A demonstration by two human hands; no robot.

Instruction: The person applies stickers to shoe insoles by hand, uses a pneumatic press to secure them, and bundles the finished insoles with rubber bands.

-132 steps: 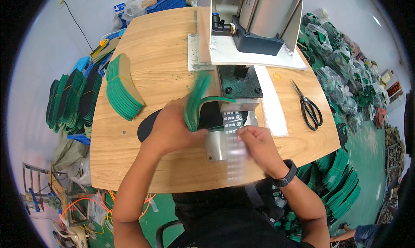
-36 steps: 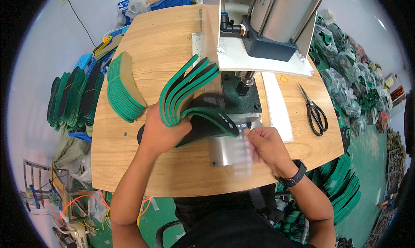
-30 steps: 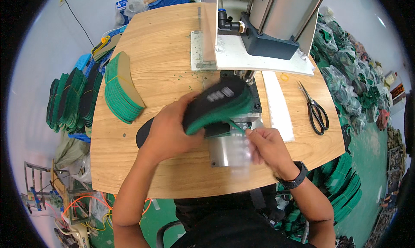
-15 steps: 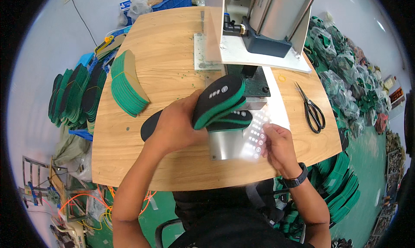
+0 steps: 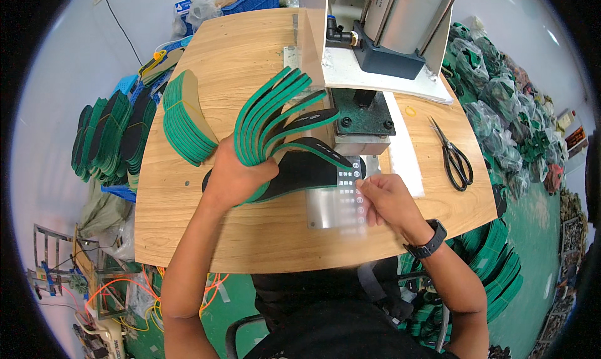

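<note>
My left hand point(image 5: 230, 174) is closed around a fanned bundle of black-and-green insoles point(image 5: 256, 124), their ends spread upward. Below the bundle lies a black insole point(image 5: 294, 171), reaching across to the shiny metal plate point(image 5: 321, 212) of a press. Between the fingertips of my right hand point(image 5: 391, 202), a clear sheet with rows of white printed marks point(image 5: 350, 199) is pinched. Its upper part overlaps the right end of the lower insole; its lower part hangs over the plate. Just beyond is the dark pressing block point(image 5: 364, 114).
A banded stack of insoles point(image 5: 186, 121) stands left on the wooden table point(image 5: 238, 52). Black-handled scissors point(image 5: 454, 158) lie at the right. The press's cylinder point(image 5: 400, 20) rises at the back. Bagged green pieces point(image 5: 491, 83) are heaped along the right wall.
My left hand has moved left and the insoles in it now fan apart, uncovering more of the insole below. My right hand has brought the sheet left, onto that insole's end.
</note>
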